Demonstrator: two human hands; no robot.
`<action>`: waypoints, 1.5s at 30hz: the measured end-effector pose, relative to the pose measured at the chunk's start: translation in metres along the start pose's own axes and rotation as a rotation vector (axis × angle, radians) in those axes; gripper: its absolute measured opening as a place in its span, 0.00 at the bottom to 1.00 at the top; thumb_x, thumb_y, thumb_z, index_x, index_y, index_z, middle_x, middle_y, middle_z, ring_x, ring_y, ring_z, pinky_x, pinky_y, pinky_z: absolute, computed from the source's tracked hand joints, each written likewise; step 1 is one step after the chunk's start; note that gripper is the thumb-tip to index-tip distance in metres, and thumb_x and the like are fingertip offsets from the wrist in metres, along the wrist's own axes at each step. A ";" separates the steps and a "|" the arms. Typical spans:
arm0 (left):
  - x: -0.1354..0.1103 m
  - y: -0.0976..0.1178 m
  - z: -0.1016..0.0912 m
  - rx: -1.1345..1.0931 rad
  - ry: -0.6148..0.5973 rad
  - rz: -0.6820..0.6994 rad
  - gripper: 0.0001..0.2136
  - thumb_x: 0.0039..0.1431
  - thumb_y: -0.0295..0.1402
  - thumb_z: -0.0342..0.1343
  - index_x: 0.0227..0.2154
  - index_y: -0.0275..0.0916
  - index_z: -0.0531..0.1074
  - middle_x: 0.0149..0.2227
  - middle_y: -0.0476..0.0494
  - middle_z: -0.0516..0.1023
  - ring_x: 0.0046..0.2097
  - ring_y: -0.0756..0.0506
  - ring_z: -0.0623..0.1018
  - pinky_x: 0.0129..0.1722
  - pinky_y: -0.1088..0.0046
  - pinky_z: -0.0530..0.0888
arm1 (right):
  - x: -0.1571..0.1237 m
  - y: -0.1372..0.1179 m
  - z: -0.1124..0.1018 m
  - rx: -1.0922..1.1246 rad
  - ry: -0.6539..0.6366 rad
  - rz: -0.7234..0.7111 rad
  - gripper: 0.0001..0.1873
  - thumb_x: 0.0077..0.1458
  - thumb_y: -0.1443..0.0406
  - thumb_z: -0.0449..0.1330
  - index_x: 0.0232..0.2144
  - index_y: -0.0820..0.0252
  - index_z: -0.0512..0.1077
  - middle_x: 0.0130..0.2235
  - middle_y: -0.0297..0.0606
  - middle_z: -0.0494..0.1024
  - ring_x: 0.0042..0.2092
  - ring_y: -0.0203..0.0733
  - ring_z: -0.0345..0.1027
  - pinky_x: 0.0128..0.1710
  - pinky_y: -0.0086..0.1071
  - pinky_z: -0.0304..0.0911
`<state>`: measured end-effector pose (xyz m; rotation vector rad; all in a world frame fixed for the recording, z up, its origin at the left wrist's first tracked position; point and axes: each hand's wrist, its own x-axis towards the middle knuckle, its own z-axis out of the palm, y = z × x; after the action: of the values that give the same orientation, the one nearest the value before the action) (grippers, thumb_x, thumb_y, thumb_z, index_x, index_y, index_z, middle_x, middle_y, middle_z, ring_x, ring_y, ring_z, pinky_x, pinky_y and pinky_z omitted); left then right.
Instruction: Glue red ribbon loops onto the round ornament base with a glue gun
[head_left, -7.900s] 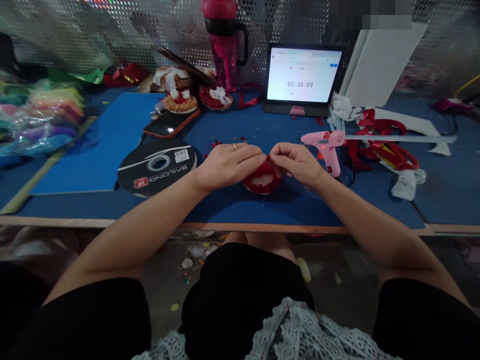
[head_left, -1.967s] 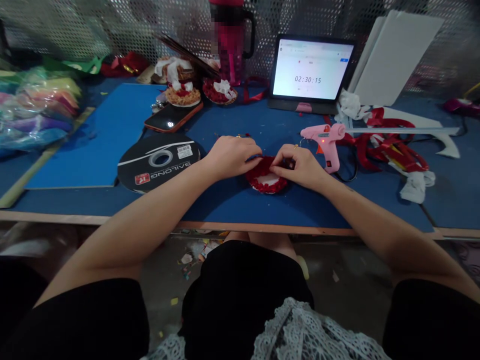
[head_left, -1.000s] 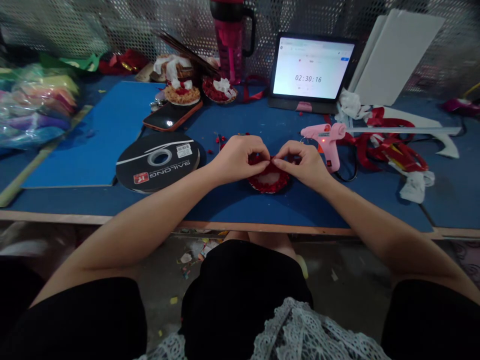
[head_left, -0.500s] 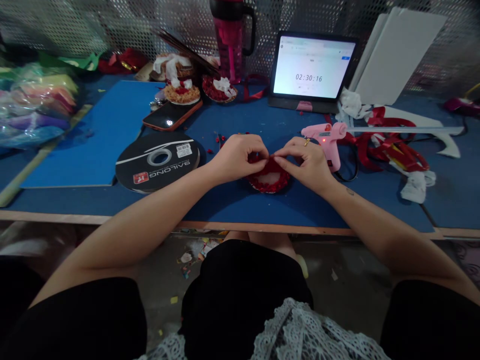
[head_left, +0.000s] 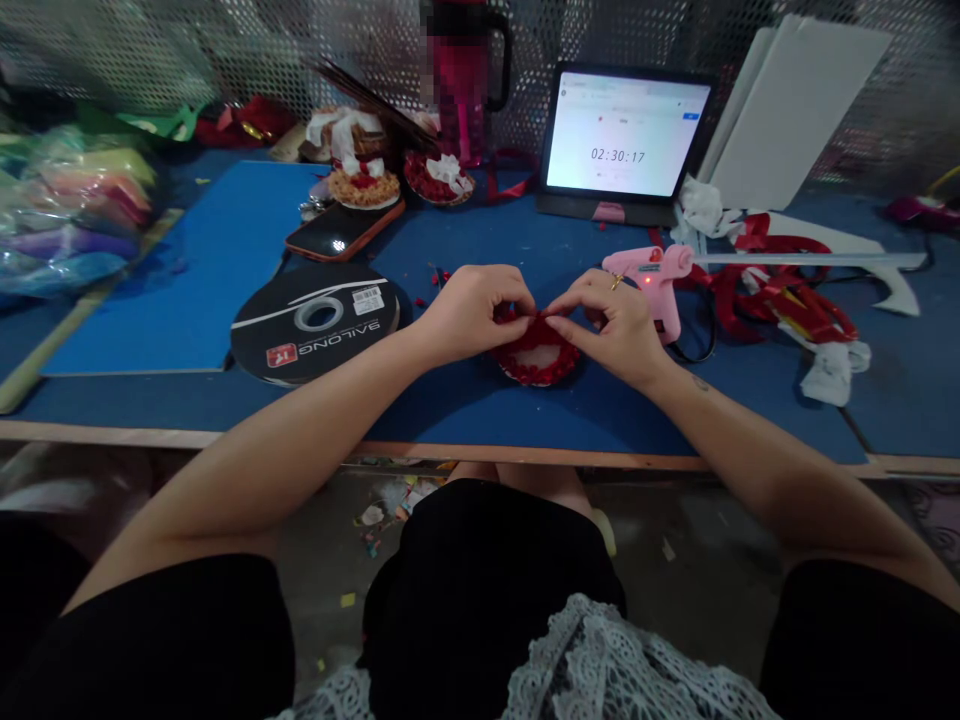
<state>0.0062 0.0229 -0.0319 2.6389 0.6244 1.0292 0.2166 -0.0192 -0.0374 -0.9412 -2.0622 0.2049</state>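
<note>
A small round red wreath (head_left: 537, 374) with a pale middle lies on the blue table in front of me. My left hand (head_left: 480, 312) pinches at its far edge with thumb and forefinger. Opposite it, my right hand (head_left: 609, 325), with a ring on one finger, pinches the same far edge. The fingertips of both hands nearly meet there, and the red material between them is mostly hidden. Just beyond my right hand stands a pink glue gun (head_left: 661, 290) with its small light glowing and a long clear glue stick (head_left: 802, 261) sticking out behind.
Left of my hands lies a black ribbon spool (head_left: 345, 345), with a phone (head_left: 322, 240) behind it. A red-and-white piece (head_left: 439, 182), a pink tumbler (head_left: 463, 110) and a tablet (head_left: 626, 140) stand at the back. Red ribbon (head_left: 739, 300) is heaped at right.
My hands stay at the wreath's far edge. The right fingers have shifted slightly, and both pairs of fingertips sit a little closer over the rim. The tablet timer has advanced one second.
</note>
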 end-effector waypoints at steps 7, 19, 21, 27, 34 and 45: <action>-0.001 0.003 0.002 0.022 -0.065 0.024 0.06 0.53 0.27 0.55 0.27 0.36 0.77 0.30 0.48 0.77 0.32 0.50 0.76 0.32 0.76 0.68 | -0.002 0.001 0.003 -0.101 -0.005 -0.052 0.03 0.53 0.69 0.61 0.30 0.58 0.75 0.32 0.35 0.75 0.33 0.39 0.68 0.32 0.32 0.63; -0.001 0.004 0.001 0.030 -0.099 0.000 0.07 0.54 0.28 0.53 0.29 0.37 0.78 0.30 0.47 0.78 0.32 0.50 0.76 0.34 0.75 0.70 | -0.002 -0.002 0.000 -0.153 -0.125 0.012 0.04 0.51 0.69 0.59 0.28 0.57 0.74 0.35 0.37 0.77 0.36 0.42 0.70 0.36 0.35 0.62; 0.000 0.003 0.000 0.040 -0.077 -0.008 0.08 0.56 0.29 0.53 0.29 0.37 0.78 0.30 0.47 0.78 0.33 0.49 0.76 0.35 0.74 0.70 | -0.003 -0.002 0.000 -0.130 -0.139 0.022 0.03 0.52 0.68 0.60 0.28 0.57 0.74 0.34 0.37 0.77 0.36 0.42 0.70 0.36 0.34 0.62; 0.000 -0.003 0.002 0.120 -0.086 -0.069 0.09 0.58 0.30 0.53 0.29 0.36 0.77 0.29 0.46 0.78 0.31 0.49 0.75 0.35 0.73 0.70 | -0.004 -0.003 0.001 -0.138 -0.194 0.061 0.03 0.52 0.67 0.61 0.27 0.58 0.75 0.33 0.37 0.76 0.35 0.41 0.70 0.36 0.34 0.61; -0.001 -0.004 0.004 0.125 -0.091 -0.071 0.08 0.57 0.29 0.53 0.30 0.36 0.78 0.29 0.46 0.78 0.31 0.49 0.75 0.35 0.73 0.69 | -0.004 -0.006 0.002 -0.193 -0.183 0.073 0.03 0.50 0.68 0.62 0.26 0.58 0.75 0.33 0.36 0.77 0.35 0.40 0.69 0.33 0.33 0.59; -0.001 -0.003 0.003 0.126 -0.108 -0.073 0.08 0.56 0.30 0.53 0.30 0.37 0.78 0.30 0.46 0.77 0.33 0.48 0.76 0.36 0.72 0.70 | -0.003 -0.007 0.004 -0.210 -0.187 0.048 0.03 0.49 0.69 0.61 0.25 0.58 0.74 0.33 0.36 0.77 0.32 0.38 0.69 0.30 0.31 0.58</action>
<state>0.0068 0.0252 -0.0360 2.7346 0.7785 0.8473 0.2116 -0.0256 -0.0389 -1.1361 -2.2672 0.1062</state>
